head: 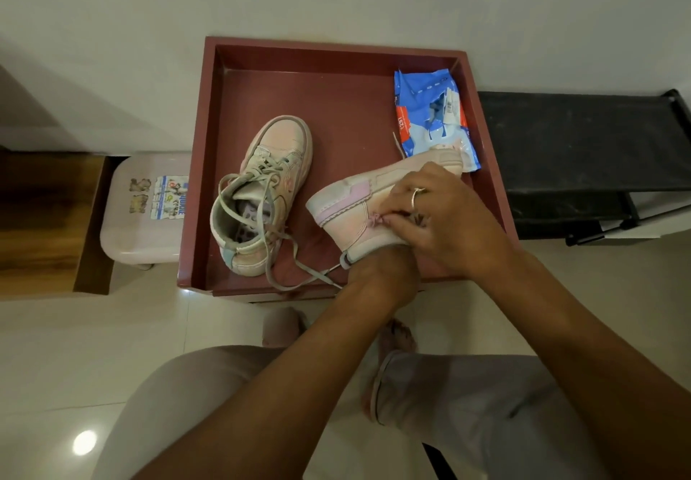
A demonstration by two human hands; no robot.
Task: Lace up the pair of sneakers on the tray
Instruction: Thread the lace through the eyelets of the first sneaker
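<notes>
I see red tray (336, 59) w/ laced sneaker (269, 180) left, blue packet (430, 113) back right, 2nd sneaker (359, 195) tipped sideways at front. R grip (445, 218) pinches its side; L grip (381, 274) is under it, fingers hidden, can't tell.

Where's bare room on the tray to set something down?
Bare: tray floor back-left, between the back wall and laced sneaker; also the strip between that sneaker and blue packet. Crowded: front-right, second sneaker under the right hand; loose laces trail along front.
</notes>
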